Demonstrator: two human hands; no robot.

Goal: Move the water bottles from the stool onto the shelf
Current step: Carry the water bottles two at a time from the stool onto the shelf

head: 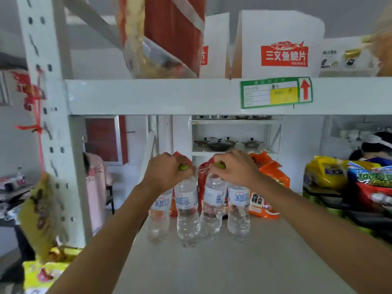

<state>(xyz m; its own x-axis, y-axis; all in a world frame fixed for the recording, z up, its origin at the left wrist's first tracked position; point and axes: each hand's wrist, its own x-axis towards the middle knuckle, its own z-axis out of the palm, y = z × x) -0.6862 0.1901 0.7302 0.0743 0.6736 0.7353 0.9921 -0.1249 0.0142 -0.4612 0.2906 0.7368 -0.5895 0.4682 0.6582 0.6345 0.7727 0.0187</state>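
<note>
Head: snack bags (265, 187) behind bottles (187, 211).

White walls, perhaps pans (220, 144) behind

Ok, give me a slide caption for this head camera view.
Both hands grip green-capped water bottles standing in a row on the shelf.
</note>
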